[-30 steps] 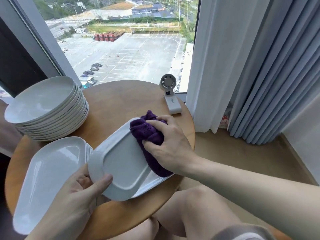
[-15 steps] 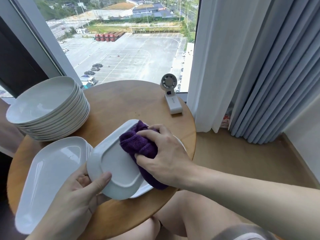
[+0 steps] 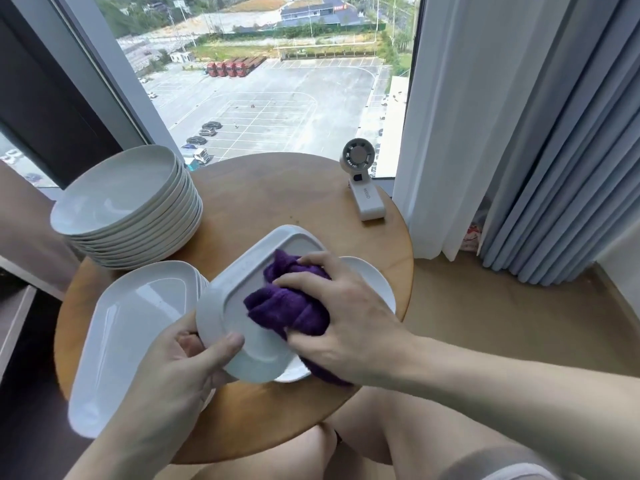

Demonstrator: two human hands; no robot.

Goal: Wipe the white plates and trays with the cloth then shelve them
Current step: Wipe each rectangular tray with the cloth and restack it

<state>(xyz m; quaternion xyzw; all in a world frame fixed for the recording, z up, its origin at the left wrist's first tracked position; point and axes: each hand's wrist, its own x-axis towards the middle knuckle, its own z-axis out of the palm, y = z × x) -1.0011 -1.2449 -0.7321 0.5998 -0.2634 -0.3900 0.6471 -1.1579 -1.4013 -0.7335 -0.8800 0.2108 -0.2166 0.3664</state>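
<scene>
Clutching cloth (image 3: 287, 306), right grip (image 3: 349, 320) presses tray (image 3: 239, 292); left grip (image 3: 180, 368) pinches it (fan (image 3: 360, 181): MINISO).

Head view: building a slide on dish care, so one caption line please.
Left hand holds an upturned white tray while right hand presses a purple cloth onto its underside.

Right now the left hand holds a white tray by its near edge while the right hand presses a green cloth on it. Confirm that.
One thing is wrong: the cloth is purple, not green, as the head view shows. The rest stands: the left hand holds the white tray by its near edge while the right hand presses the cloth on it.
</scene>
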